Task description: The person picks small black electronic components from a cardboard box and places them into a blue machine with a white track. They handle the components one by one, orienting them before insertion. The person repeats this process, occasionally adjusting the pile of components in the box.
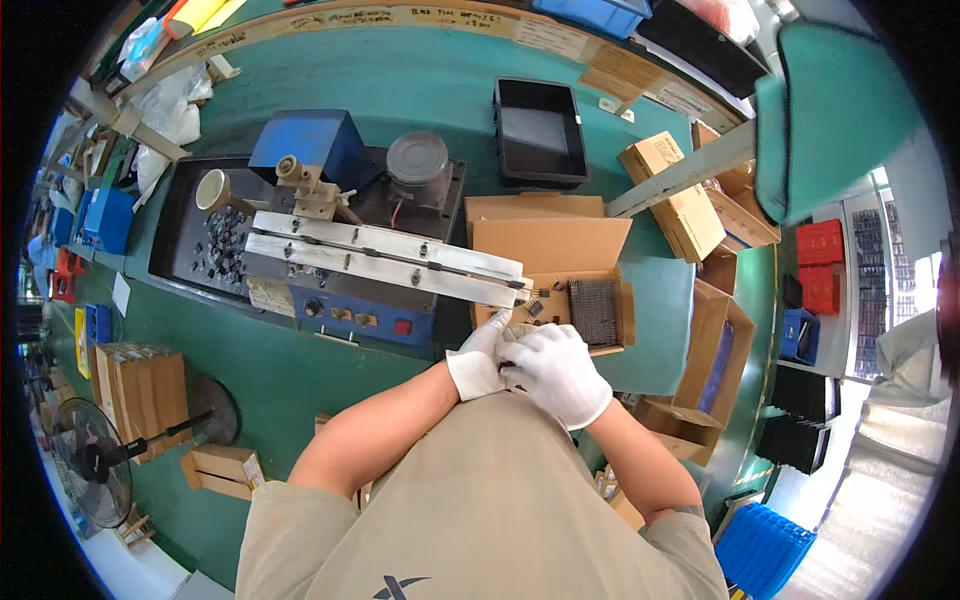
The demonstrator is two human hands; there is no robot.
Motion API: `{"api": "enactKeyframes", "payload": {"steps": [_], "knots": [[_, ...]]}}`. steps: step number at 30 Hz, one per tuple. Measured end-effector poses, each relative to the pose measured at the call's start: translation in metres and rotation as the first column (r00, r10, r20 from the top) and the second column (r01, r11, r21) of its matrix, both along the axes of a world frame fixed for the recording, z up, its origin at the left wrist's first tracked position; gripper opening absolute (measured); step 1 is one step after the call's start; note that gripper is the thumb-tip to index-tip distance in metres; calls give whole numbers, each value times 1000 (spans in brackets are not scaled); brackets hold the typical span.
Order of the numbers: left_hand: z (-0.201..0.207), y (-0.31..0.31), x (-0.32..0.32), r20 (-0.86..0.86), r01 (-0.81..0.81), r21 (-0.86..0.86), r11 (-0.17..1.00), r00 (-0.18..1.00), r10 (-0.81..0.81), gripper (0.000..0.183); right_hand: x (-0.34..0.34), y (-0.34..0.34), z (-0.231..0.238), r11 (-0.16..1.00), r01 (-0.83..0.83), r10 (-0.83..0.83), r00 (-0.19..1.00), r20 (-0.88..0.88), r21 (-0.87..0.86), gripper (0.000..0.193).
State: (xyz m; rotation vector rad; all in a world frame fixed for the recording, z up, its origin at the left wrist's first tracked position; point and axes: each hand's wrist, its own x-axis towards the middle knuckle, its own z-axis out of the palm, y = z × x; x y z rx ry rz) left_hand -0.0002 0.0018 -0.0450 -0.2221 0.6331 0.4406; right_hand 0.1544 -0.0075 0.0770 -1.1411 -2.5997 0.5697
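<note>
My left hand point(478, 362), in a white glove, is closed in front of the right end of a long metal rail point(375, 268). Its thumb points up toward the rail's tip. Against it presses my right hand point(562, 376), also white-gloved, with its fingers curled in. Whatever the fingers hold is too small and too covered to make out. Just beyond the hands stands an open cardboard box point(552, 246) with rows of small dark parts point(593, 312) and a few loose ones. The rail slopes across a blue-fronted machine point(368, 318) with a knob and switches.
A dark tray point(170, 235) with scattered black pieces lies under the machine's left side. Behind the box sits an empty black bin point(541, 140). Cardboard cartons point(672, 195) and a slanting metal post point(690, 182) stand on the right. A fan point(92, 460) is at the lower left.
</note>
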Motion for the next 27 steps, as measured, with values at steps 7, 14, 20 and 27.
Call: {"api": "enactKeyframes", "payload": {"steps": [7,14,20,27], "knots": [[9,2,5,86,-34,6,999,996,34,68,0,-4,-7,993,-24,8,990,144,114,25],[13,3,2,19,45,110,993,999,-47,72,13,25,3,881,435,-466,737,-489,-184,23],[26,5,1,-42,75,116,990,997,-71,71,1,45,1,927,375,-347,822,-451,-28,24],[30,5,5,-91,15,39,999,996,-11,62,-9,50,-11,933,341,-250,843,-477,113,32]]}}
